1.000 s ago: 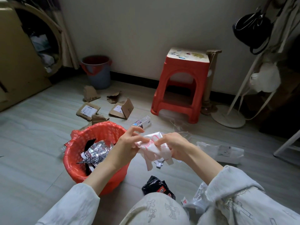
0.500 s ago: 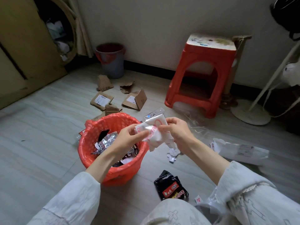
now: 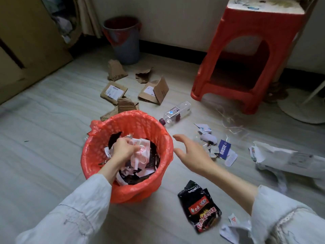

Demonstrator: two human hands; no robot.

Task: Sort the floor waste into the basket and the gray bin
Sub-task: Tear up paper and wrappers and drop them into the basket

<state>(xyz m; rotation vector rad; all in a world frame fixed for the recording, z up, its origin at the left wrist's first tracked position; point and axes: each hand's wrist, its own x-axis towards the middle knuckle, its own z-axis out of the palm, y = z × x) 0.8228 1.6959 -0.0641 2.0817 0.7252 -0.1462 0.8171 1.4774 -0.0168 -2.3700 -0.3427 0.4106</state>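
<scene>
Both hands have parted: the left hand [image 3: 123, 148] now reaches down inside the red basket [image 3: 98, 141], fingers curled round the crumpled white-and-pink wrapper [image 3: 142, 152], while the right hand [image 3: 191, 152] hovers spread and empty just beside the rim. Beyond it lie paper scraps [image 3: 223, 148], a plastic bottle [image 3: 175, 112]; farther off, cardboard pieces [image 3: 114, 91] and the gray bin [image 3: 124, 37].
</scene>
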